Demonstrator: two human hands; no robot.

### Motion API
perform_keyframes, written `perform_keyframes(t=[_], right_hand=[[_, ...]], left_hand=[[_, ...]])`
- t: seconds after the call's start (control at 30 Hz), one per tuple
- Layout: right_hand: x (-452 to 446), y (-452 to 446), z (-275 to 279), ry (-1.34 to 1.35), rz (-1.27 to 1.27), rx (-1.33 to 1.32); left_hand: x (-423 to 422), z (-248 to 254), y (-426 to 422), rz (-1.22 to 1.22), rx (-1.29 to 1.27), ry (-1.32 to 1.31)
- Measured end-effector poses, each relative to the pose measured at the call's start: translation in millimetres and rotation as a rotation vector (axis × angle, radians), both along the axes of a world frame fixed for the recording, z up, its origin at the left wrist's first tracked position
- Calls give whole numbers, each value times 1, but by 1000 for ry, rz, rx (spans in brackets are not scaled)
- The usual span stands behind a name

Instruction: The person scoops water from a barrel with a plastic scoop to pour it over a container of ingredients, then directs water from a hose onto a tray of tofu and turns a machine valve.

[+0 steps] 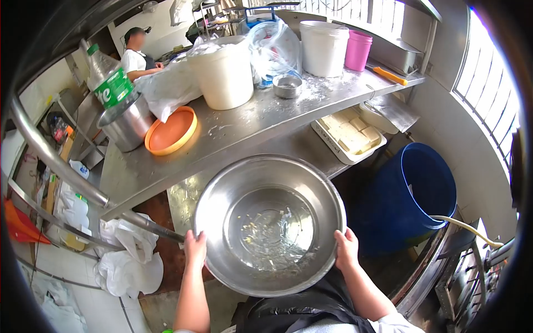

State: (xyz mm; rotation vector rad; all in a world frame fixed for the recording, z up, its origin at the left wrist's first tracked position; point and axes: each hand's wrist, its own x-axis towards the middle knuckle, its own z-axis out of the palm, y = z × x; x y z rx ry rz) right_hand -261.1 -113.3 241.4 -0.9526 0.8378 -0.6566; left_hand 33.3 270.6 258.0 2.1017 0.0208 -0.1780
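A wide stainless steel bowl is held in front of my body, its open top facing up at me. Small yellowish scraps and what looks like a little clear liquid lie in its bottom. My left hand is closed on the rim at the left. On the opposite side, my right hand grips the rim too, thumb on top. The fingers under the rim are hidden on both sides. Just beyond the bowl runs the edge of a steel table.
On the table stand white buckets, a pink container, a small metal bowl, an orange lid and a pot with a green-labelled bottle. Right is a blue barrel; below, a tray. A co-worker stands far left.
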Motion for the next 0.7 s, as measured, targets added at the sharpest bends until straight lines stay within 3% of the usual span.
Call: perform_keyframes(t=[0.1,0.17,0.27,0.37,0.43,0.47,0.6,0.7], right_hand=[[-44,-7,-10,108,-60,-106],[-78,-14,-24,135,-107,-174],[-117,-23,-25,169,-186,-242],[-166,-27,-24,146,-241,-325],[-198,-26,-8,256,-231,-376],[-212,-26,-6,353,-261,-416],[-269,-39,-22,302,-254,-281],[-294,-43,-34,268,-314,-396]], left_hand=[[-11,-46,-28,2,64,-117],[-35,-41,-48,-88,-22,11],[-70,-32,-76,-62,-363,320],[-105,-57,-92,-6,-501,379],[-119,-94,-96,-97,-518,347],[-134,-86,-103,-126,-556,358],[-175,-63,-135,-208,-536,431],[-195,-88,-144,-189,-440,473]])
